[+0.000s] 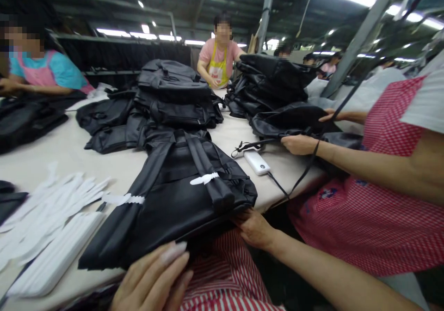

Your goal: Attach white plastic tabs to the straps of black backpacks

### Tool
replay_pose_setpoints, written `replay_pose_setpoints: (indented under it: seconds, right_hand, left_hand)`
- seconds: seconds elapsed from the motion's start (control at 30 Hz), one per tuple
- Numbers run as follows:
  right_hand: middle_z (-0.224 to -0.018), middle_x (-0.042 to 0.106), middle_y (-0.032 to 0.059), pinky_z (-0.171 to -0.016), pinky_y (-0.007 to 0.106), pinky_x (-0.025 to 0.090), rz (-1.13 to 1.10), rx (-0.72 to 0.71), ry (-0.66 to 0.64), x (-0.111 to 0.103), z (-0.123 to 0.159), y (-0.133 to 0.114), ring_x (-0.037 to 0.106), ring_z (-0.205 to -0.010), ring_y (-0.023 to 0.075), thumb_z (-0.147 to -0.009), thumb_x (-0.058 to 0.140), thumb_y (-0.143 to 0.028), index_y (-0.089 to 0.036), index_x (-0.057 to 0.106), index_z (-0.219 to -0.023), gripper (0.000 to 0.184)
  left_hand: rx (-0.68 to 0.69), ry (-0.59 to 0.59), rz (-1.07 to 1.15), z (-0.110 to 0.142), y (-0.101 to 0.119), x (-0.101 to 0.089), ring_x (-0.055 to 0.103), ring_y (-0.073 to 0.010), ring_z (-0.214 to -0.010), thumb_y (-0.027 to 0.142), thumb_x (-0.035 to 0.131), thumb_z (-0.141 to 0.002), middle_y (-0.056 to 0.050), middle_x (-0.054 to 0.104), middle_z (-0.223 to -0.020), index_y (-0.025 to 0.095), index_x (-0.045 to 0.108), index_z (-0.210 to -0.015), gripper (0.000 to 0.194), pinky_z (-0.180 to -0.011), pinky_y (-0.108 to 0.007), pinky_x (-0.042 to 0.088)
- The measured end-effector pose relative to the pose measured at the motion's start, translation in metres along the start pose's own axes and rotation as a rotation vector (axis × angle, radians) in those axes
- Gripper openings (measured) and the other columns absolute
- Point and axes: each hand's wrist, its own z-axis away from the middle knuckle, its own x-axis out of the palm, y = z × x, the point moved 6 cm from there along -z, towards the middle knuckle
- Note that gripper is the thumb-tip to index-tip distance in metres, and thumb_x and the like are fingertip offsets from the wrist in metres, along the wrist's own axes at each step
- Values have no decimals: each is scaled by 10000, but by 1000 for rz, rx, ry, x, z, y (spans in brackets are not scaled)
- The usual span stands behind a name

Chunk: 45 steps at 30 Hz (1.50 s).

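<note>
A black backpack (180, 200) lies on the table in front of me, its two shoulder straps facing up. A white band (205, 179) wraps one strap, and another white band (133, 199) goes round the other. My right hand (255, 228) has its fingers closed on the backpack's near right corner; the fingertips are hidden beneath it. Beside the near edge, my left hand (156, 276) has its fingers stretched out, with nothing seen in it. Whether it touches the bag I cannot tell. To the left are loose white strips (58, 204) and a stack of folded white strips (57, 255).
Stacked black bags (169, 89) stand behind the backpack, with another pile (274, 80) farther right. A white power bank (257, 162) with a cable lies on the table (229, 137). A co-worker's hands (300, 144) hold a black bag at right. Other people stand around the table.
</note>
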Motion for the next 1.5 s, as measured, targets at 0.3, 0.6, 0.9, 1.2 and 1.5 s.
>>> replay_pose_setpoints:
  seconds: [0.3, 0.6, 0.9, 1.2, 1.5]
  right_hand:
    - [-1229, 548, 59, -983, 390, 334, 27, -18, 89, -3, 7, -5, 417, -1159, 225, -785, 507, -189, -209, 452, -1279, 497]
    - [-1186, 585, 58, -951, 404, 356, -2, -22, 192, 16, 14, -1, 468, -1122, 223, -795, 499, -202, -213, 476, -1254, 460]
    - [-999, 651, 79, -892, 396, 413, -104, 8, 219, -22, 20, -19, 561, -972, 217, -785, 536, -239, -175, 568, -1095, 317]
    - [-1138, 620, 59, -983, 386, 292, 150, -42, 407, -62, 8, -33, 526, -1101, 194, -845, 468, -136, -206, 541, -1174, 345]
    - [-982, 654, 58, -823, 378, 343, 246, -115, 268, -58, -7, -14, 583, -873, 205, -831, 472, -181, -201, 573, -1114, 301]
  left_hand:
    - [-255, -733, 62, -78, -30, 90, 521, -285, -1130, 535, 561, -710, -145, 513, -1287, 169, 477, -1273, 676, -917, -387, 421]
    - [-69, -259, -154, -55, 0, 98, 550, -250, -1096, 118, 418, -800, -112, 644, -1111, 143, 630, -1050, 329, -938, -391, 402]
    - [-54, -275, -58, -34, 15, 109, 506, -233, -1141, 131, 479, -747, -104, 615, -1156, 114, 543, -1166, 424, -1017, -398, 319]
    - [-88, -325, 13, -25, 17, 108, 372, -212, -1260, 267, 475, -838, -52, 517, -1290, 227, 447, -1272, 436, -1061, -402, 224]
    - [-438, -416, -59, 15, -28, 66, 278, -259, -1310, 318, 597, -751, -63, 370, -1412, 237, 378, -1329, 623, -1050, -434, 254]
